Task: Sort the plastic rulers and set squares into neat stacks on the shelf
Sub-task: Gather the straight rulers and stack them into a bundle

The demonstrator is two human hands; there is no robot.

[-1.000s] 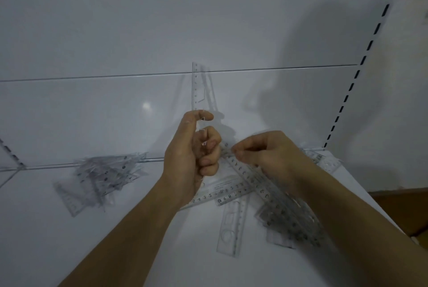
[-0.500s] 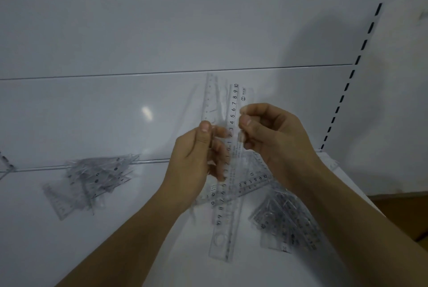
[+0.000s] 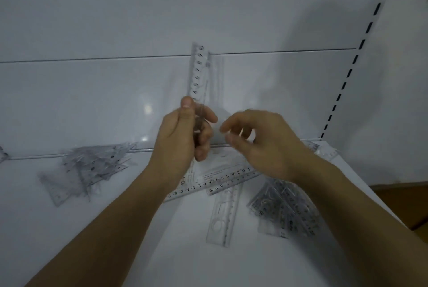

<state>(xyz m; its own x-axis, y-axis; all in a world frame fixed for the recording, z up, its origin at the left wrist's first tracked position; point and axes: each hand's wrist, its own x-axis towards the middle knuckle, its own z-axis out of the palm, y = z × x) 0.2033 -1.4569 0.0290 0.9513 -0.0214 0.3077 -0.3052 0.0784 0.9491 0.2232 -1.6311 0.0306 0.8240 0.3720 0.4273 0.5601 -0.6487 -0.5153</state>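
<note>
My left hand (image 3: 183, 138) grips a small bunch of clear plastic rulers (image 3: 198, 73), held upright above the white shelf (image 3: 143, 228). My right hand (image 3: 261, 143) hovers just to the right of them, fingers curled and apart, holding nothing. Below my hands several loose clear rulers (image 3: 222, 212) lie crossed on the shelf. A heap of clear rulers and set squares (image 3: 284, 210) lies at the right under my right forearm. Another pile of clear set squares (image 3: 88, 166) rests at the left near the back wall.
The white back panel (image 3: 115, 20) rises behind the shelf, with a slotted upright (image 3: 354, 59) at the right. Beyond the shelf's right edge a brown surface (image 3: 403, 201) shows lower down.
My right hand passed a ruler into the left hand's upright bunch and then let go, moving off to the right. The left hand stayed shut on the rulers.
</note>
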